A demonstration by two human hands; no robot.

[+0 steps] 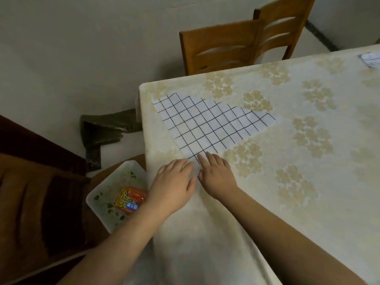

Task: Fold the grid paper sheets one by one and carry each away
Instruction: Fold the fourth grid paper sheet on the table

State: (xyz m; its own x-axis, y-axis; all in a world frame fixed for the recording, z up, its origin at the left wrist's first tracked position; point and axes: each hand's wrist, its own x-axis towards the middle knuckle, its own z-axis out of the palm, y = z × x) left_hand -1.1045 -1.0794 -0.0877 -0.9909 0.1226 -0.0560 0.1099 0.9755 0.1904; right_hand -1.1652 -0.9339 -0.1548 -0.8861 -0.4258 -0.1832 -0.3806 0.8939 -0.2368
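**Currently: both hands at the near corner of one grid sheet**

Grid paper sheet (205, 124) lies flat on the table (308, 182), near its left edge, turned so one corner points toward the person. The far-right part shows a crease or an overlapping layer; cannot tell which.

Left hand (174, 179) rests palm-down, fingers spread flat, on or just beside the near corner. Right hand (216, 173) is flat too, fingertips pressing the paper's near corner. Neither grips anything.

Judgement: the fold is about to start, or a corner is being pinned. To do it well, hold one hand as an anchor, lift the corner with the other, bring it over to the opposite edge, line up the grid lines, then press the crease from the middle outward. The cloth beneath looks soft and draped, so the paper may slip; press firmly.

Count:
- Grid sheets in work: one. A second piece of lined paper (370, 59) sits at the far right table edge, partly cut off.
- Wooden chairs (222, 50): two, beyond the table.
- White tray (102, 186): one, left of the table, holding one orange packet (129, 199).
- Hands: two.
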